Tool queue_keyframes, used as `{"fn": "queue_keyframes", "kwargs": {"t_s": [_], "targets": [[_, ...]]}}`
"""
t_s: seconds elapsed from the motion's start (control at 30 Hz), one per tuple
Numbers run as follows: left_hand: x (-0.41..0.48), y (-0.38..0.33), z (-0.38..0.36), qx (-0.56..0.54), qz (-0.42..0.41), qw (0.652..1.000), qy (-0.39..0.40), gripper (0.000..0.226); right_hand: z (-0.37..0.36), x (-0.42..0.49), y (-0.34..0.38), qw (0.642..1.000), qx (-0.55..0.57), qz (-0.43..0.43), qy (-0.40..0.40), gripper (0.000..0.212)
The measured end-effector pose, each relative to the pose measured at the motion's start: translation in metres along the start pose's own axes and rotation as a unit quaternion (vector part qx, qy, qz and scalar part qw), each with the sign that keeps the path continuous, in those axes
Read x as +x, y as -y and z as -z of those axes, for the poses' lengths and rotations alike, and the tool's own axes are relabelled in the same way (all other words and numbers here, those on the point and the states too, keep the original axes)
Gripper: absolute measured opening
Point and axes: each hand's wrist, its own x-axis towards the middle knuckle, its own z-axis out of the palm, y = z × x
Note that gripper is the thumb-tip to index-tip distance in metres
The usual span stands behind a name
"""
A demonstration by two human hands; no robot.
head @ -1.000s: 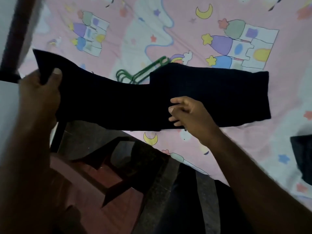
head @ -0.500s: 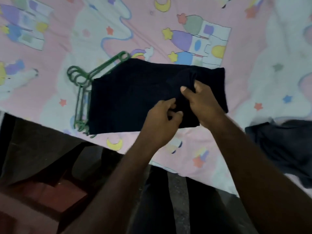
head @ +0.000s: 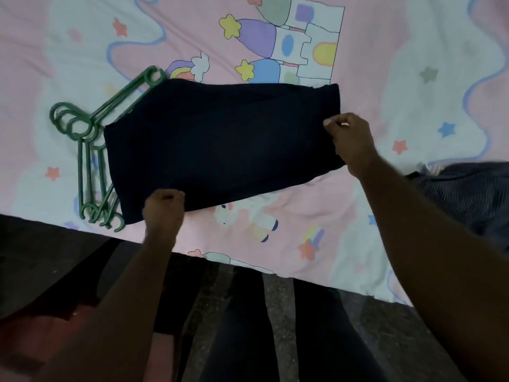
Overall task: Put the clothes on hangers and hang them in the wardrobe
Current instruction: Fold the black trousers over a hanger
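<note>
Both hands' grip on folded dark garment: left hand near edge, right hand prob. far corner.

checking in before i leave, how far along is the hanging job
Early. Done: the dark garment lies folded on the bedsheet. In hand: left hand and right hand grip its edges. Left: the green hangers are bare, another garment waits, and no wardrobe shows.

No readable text anywhere (bedsheet shows cartoons only).

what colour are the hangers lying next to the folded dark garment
Green: the hangers lie stacked on the bedsheet at the garment's left edge, seen in the head view.
</note>
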Motion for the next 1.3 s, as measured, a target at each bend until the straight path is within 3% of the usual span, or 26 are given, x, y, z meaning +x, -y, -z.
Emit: {"fn": "queue_keyframes", "kwargs": {"t_s": [0.13,0.3,0.43,0.53,0.63,0.83,0.93,1.13,1.23,1.3], "targets": [[0.02,0.033,0.03,0.071,0.016,0.994,-0.076,0.024,-0.016,-0.008,-0.002,0.992,-0.123,0.01,0.037,0.059],[0.034,0.052,0.056,0.054,0.012,0.985,-0.164,0.053,-0.009,-0.002,0.006,0.996,-0.083,0.034,-0.025,0.043],[0.034,0.049,0.055,0.056,0.009,0.992,-0.114,0.056,0.008,-0.005,-0.019,0.985,-0.159,0.034,-0.06,0.04],[0.031,0.045,0.052,0.034,-0.008,0.994,-0.099,0.022,0.009,-0.004,-0.029,0.982,-0.178,0.011,-0.054,0.071],[0.038,0.046,0.053,0.012,-0.015,0.995,-0.1,0.044,0.008,0.002,-0.033,0.99,-0.14,-0.004,-0.022,0.093],[0.054,0.034,0.06,-0.012,0.007,0.999,-0.032,0.044,0.014,0.011,-0.022,0.992,-0.008,-0.083,0.099,0.05],[0.046,0.014,0.07,-0.034,-0.019,0.999,-0.025,0.036,0.023,0.007,0.007,0.989,-0.015,-0.05,0.139,0.029],[-0.013,-0.022,0.082,-0.151,-0.129,0.98,0.013,0.022,0.106,-0.051,0.045,0.991,0.039,0.047,0.117,0.034],[-0.025,-0.009,0.062,-0.149,-0.119,0.98,0.059,0.011,0.144,-0.07,0.001,0.993,0.082,0.005,0.088,0.035],[-0.022,0.01,0.032,-0.118,-0.081,0.986,0.088,0.011,0.147,-0.074,-0.039,0.99,0.078,-0.069,0.094,0.056]]}}
